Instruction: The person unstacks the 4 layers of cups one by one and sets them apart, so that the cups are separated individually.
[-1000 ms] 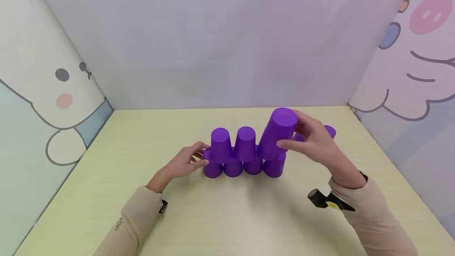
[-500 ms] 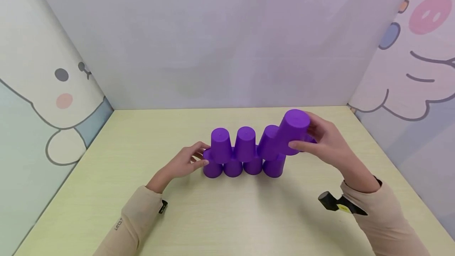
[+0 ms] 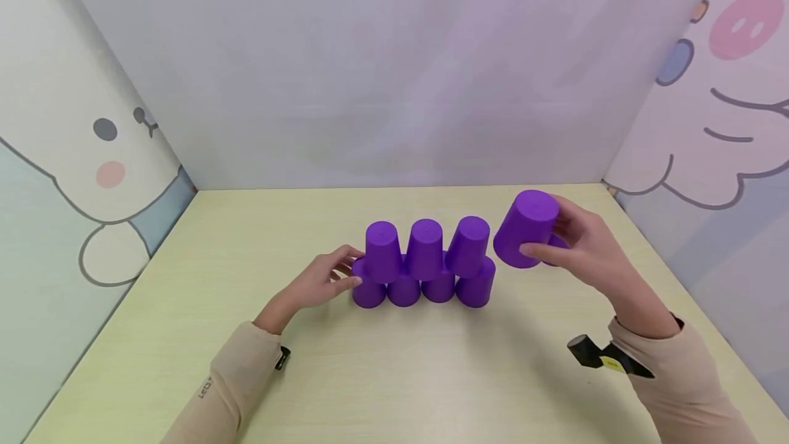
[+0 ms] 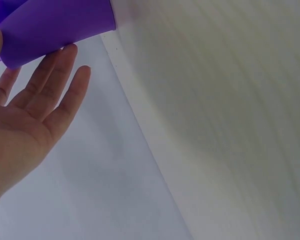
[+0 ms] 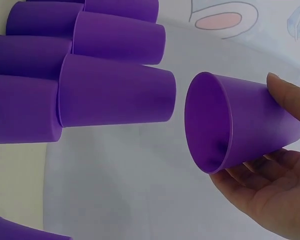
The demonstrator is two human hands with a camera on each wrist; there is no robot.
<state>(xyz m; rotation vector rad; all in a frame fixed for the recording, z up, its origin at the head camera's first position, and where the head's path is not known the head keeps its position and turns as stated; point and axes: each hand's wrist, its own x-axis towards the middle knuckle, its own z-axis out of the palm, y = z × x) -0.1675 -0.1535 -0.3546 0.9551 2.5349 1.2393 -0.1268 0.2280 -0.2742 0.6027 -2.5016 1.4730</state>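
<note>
Several upside-down purple cups form a bottom row (image 3: 403, 291) on the table, and three more stand upside down on top of them, the rightmost being an upper cup (image 3: 468, 247). My left hand (image 3: 323, 279) touches the leftmost bottom cup (image 3: 368, 293) with fairly straight fingers, thumb on the near side. To the right of the stack, my right hand (image 3: 576, 245) grips a single purple cup (image 3: 524, 231) in the air, tilted with its mouth downward. The right wrist view shows this held cup (image 5: 260, 115) apart from the stack, its inside visible.
Another purple cup (image 3: 557, 252) is partly hidden behind the right hand. A pale wooden table (image 3: 394, 375) lies beneath everything. A plain wall (image 3: 394, 88) rises behind it, with cartoon-printed panels (image 3: 727, 122) on both sides.
My right hand has moved right with the gripped cup, away from the third upper cup, which now shows fully on the stack. My left hand has stayed put.
</note>
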